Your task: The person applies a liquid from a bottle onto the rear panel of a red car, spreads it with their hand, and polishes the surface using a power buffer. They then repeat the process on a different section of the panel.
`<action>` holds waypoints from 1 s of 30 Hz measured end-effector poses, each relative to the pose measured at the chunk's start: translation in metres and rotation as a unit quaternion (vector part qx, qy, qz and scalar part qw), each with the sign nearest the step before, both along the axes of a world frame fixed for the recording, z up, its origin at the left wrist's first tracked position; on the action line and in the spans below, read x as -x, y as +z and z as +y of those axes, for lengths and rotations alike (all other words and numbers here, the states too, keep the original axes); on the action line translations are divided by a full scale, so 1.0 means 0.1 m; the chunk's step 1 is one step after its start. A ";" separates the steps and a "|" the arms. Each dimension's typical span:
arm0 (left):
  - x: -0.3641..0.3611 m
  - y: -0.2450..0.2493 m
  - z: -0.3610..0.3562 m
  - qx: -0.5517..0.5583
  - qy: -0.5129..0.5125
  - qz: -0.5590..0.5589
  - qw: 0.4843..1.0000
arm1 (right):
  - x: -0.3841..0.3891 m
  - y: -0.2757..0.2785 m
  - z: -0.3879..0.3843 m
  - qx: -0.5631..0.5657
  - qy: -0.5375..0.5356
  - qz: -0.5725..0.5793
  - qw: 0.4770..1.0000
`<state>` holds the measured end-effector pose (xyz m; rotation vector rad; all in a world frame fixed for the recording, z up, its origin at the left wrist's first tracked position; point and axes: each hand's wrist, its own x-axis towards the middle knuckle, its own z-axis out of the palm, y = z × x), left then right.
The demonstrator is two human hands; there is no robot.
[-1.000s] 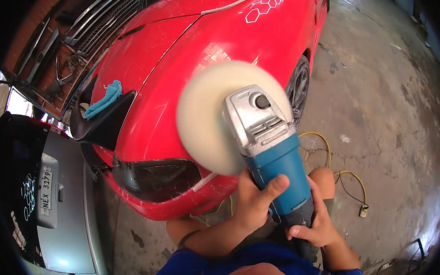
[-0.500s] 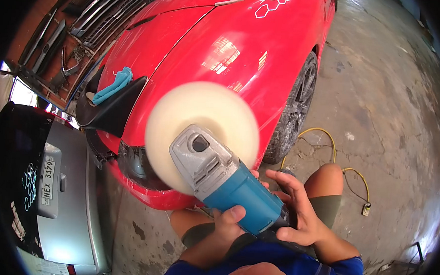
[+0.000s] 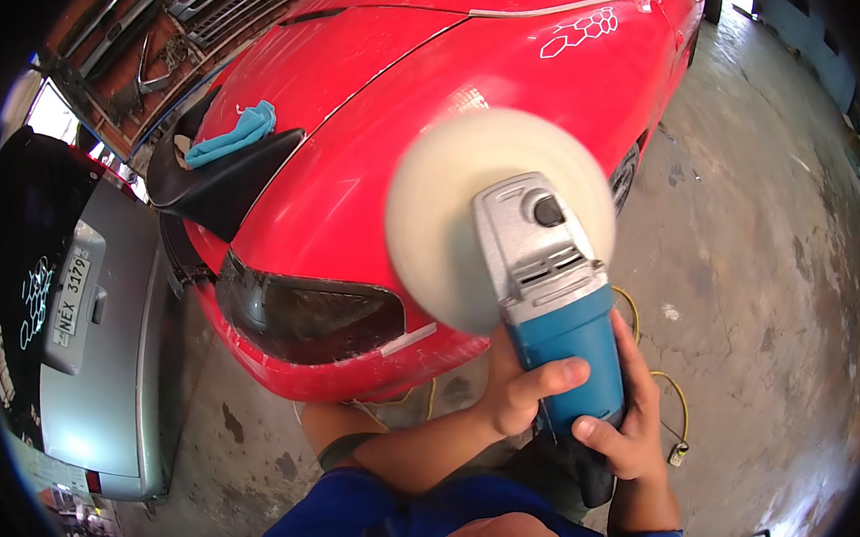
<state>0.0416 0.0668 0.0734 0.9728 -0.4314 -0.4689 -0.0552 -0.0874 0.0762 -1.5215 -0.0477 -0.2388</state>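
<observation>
A blue and silver power polisher with a round cream pad is held over the front fender of a red car. The pad's face looks smooth and blurred. My left hand grips the blue body from its left side, thumb on top. Around the rear of the body on the right is my right hand, its thumb near the black handle. The fingertips under the tool are hidden.
A blue cloth lies on a black cover at the car's front. A silver vehicle stands at left. Car parts lean at the upper left. A yellow cord runs over the concrete floor.
The polisher and both hands have moved right and turned more upright. My right hand, loosely spread before, now wraps the tool's body. The view has shifted, showing more of the headlight.
</observation>
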 end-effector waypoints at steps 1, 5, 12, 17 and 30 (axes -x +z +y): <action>0.00 0.04 -0.07 0.013 0.003 0.010 1.000 | -0.01 0.00 -0.04 -0.023 -0.004 0.000 1.000; -0.10 0.08 -0.27 0.031 -0.007 0.005 0.999 | -0.07 0.14 -0.11 -0.079 -0.029 -0.001 0.996; -0.18 0.10 -0.56 0.020 -0.003 -0.009 1.000 | -0.13 0.07 -0.30 -0.088 -0.065 -0.006 0.994; -0.25 0.05 -0.73 0.020 -0.016 0.006 1.000 | -0.16 0.04 -0.37 -0.104 -0.095 -0.005 0.990; -0.10 -0.12 -0.79 0.012 -0.043 0.034 0.998 | 0.07 -0.19 -0.35 -0.102 -0.123 -0.004 0.987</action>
